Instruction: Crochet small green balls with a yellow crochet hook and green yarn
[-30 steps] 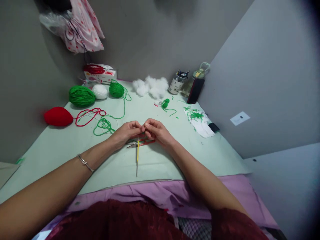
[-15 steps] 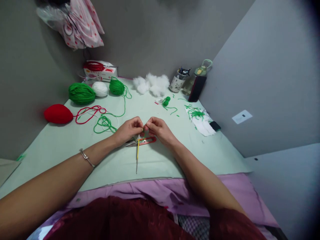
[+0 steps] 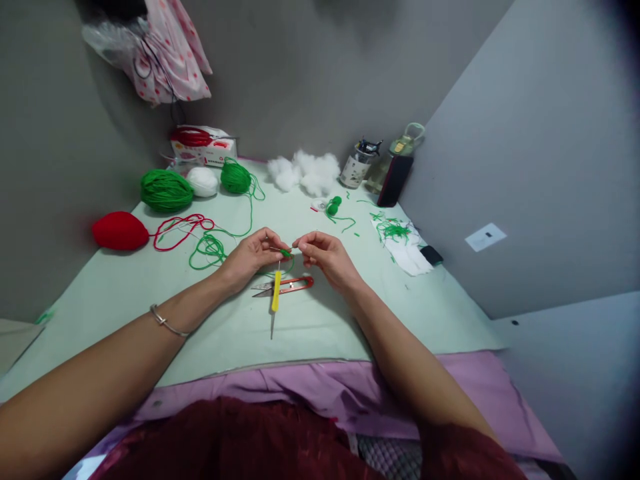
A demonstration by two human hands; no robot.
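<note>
My left hand (image 3: 260, 252) is closed, its thumb and fingers pinching a small piece of green yarn work (image 3: 286, 253). Just to the right, my right hand (image 3: 323, 255) is pinched at the fingertips beside that piece. Whatever it grips is too thin to make out; a fine light line runs between the two hands. Below them are orange-handled thread snips (image 3: 295, 285) on the table. A crochet hook with a yellow grip (image 3: 276, 291) crosses over the snips, one end close under my left hand.
Green yarn strands (image 3: 209, 250) trail left toward a green ball (image 3: 235, 177). A red ball (image 3: 120, 231), a large green ball (image 3: 166, 190) and a white ball (image 3: 203, 181) stand nearby. White stuffing (image 3: 305, 171) lies at the back; green scraps (image 3: 394, 231) lie on paper at right.
My hands have moved slightly apart, and the green piece shows more clearly in my left fingers. The yellow grip of the hook looks wider and has shifted a little; the snips are less covered.
</note>
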